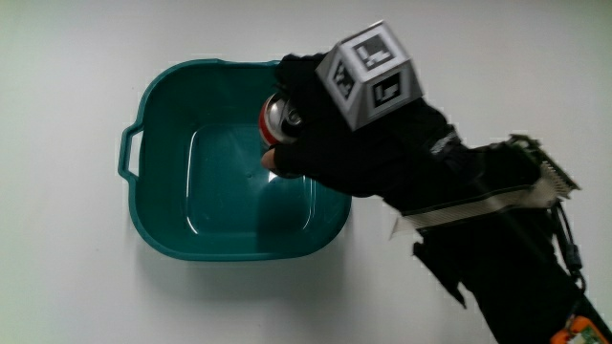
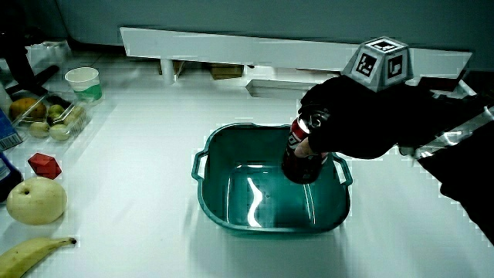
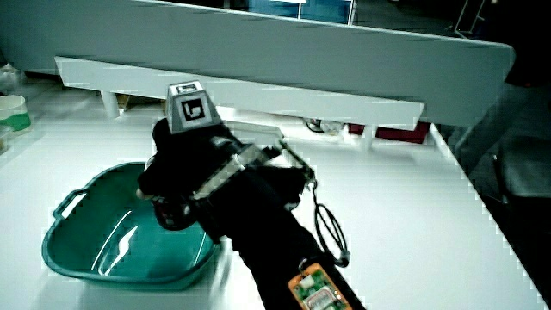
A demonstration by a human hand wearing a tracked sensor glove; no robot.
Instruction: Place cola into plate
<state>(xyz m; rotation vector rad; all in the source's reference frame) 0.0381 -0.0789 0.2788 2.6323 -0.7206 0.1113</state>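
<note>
The plate is a teal plastic tub [image 1: 158, 162] with two handles, standing on the white table; both side views show it too [image 2: 224, 212] [image 3: 73, 250]. The gloved hand [image 1: 354, 143] [image 2: 363, 116] [image 3: 185, 168] is shut on a dark cola can [image 1: 280, 116] [image 2: 301, 154], holding it upright over the inside of the tub, close to the rim where the forearm comes in. In a side view the can's base hangs just above the tub's floor. The can is hidden by the hand in the side view with the tub at the table's edge.
A side view shows a pear [image 2: 35, 201], a banana [image 2: 35, 255], a small red object [image 2: 44, 164], a clear box of fruit [image 2: 46, 120] and a paper cup [image 2: 82, 83] on the table beside the tub. A low white partition [image 2: 293, 50] runs along the table's edge.
</note>
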